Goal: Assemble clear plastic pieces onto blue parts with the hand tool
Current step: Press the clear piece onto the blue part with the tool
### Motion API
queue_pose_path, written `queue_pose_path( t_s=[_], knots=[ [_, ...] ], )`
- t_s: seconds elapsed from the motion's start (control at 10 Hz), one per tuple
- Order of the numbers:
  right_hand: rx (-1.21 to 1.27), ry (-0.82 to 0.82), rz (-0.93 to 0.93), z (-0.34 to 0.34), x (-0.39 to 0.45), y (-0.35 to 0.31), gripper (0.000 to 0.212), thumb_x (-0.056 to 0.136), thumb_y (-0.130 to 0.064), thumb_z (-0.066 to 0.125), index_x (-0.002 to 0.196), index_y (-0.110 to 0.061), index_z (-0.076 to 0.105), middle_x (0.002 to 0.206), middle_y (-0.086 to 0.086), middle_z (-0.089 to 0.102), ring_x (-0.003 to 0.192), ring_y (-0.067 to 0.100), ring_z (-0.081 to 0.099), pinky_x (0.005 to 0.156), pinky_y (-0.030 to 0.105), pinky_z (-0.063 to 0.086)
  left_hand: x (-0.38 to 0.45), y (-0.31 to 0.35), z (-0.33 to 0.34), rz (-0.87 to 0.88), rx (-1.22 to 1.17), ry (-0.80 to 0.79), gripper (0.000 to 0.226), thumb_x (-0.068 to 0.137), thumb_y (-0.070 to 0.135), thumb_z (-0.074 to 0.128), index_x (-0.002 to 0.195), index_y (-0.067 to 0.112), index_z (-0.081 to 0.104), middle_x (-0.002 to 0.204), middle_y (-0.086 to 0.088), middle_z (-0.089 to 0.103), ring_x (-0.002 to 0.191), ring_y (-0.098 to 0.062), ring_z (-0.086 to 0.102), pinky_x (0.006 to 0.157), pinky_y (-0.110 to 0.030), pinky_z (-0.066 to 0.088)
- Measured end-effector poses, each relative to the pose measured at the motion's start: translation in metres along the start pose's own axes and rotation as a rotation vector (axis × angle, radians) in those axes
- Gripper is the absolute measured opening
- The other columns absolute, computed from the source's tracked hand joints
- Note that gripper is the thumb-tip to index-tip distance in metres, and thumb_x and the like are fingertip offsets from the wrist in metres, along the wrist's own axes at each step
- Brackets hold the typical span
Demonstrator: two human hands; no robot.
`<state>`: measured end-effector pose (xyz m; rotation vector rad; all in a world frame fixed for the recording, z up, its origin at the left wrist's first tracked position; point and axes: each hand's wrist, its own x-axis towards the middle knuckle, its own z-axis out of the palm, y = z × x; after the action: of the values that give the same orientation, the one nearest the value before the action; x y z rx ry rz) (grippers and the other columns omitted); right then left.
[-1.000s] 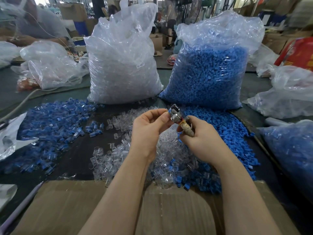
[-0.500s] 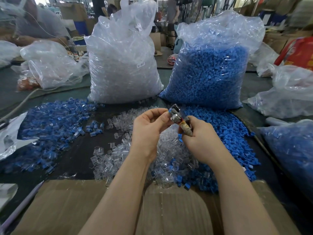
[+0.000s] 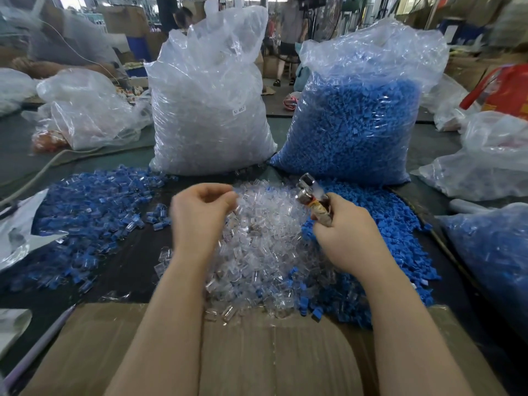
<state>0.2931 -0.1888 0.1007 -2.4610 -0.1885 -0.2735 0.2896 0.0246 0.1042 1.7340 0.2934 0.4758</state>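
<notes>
a factory assembly floor, where bulging sacks of clear pieces (image 3: 210,110) and blue parts (image 3: 354,121) stand on a long worktable (image 3: 425,144) heaped with loose parts, with cardboard cartons (image 3: 120,18) and other workers (image 3: 51,44) behind.

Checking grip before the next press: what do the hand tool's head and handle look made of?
The hand tool in the right hand: its head looks like bright polished metal, given the silvery glints on its rounded parts. The handle looks wrapped in worn tan tape or paper, matte with red marks; what lies under the wrap cannot be seen.
</notes>
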Motion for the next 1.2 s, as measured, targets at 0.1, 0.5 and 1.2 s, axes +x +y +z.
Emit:
queue_pose_path(
  t_s=[0.1, 0.5, 1.2],
  knots=[
    [-0.061, 0.022, 0.061, -0.003, 0.002, 0.009, 0.011, 0.087, -0.022, 0.054, 0.079, -0.023, 0.047, 0.07, -0.002, 0.055, 0.062, 0.016, 0.048, 0.049, 0.032, 0.027, 0.016, -0.018, -0.035, 0.007, 0.407, 0.306, 0.011, 0.086, 0.019, 0.074, 0.096, 0.018, 0.077, 0.089, 0.006, 0.073, 0.072, -0.004, 0.06, 0.076, -0.018, 0.047],
    [-0.157, 0.03, 0.142, -0.005, 0.002, 0.017, 0.015, 0.089, -0.023, 0.054, 0.077, -0.021, 0.044, 0.07, 0.0, 0.053, 0.062, 0.018, 0.047, 0.049, 0.032, 0.024, 0.029, -0.055, -0.062, -0.151, 0.757, 0.294, 0.031, 0.094, 0.014, 0.058, 0.124, 0.007, 0.066, 0.122, -0.021, 0.064, 0.112, -0.04, 0.057, 0.094, -0.046, 0.047],
    [-0.401, 0.08, 0.357, -0.003, 0.002, 0.022, 0.013, 0.09, -0.024, 0.054, 0.087, -0.014, 0.046, 0.081, 0.005, 0.05, 0.06, 0.02, 0.042, 0.049, 0.03, 0.026, 0.022, -0.026, -0.027, -0.076, 0.77, -0.172, 0.019, 0.095, 0.028, 0.061, 0.112, 0.025, 0.068, 0.092, 0.008, 0.066, 0.08, -0.012, 0.062, 0.078, -0.034, 0.051]
  ],
)
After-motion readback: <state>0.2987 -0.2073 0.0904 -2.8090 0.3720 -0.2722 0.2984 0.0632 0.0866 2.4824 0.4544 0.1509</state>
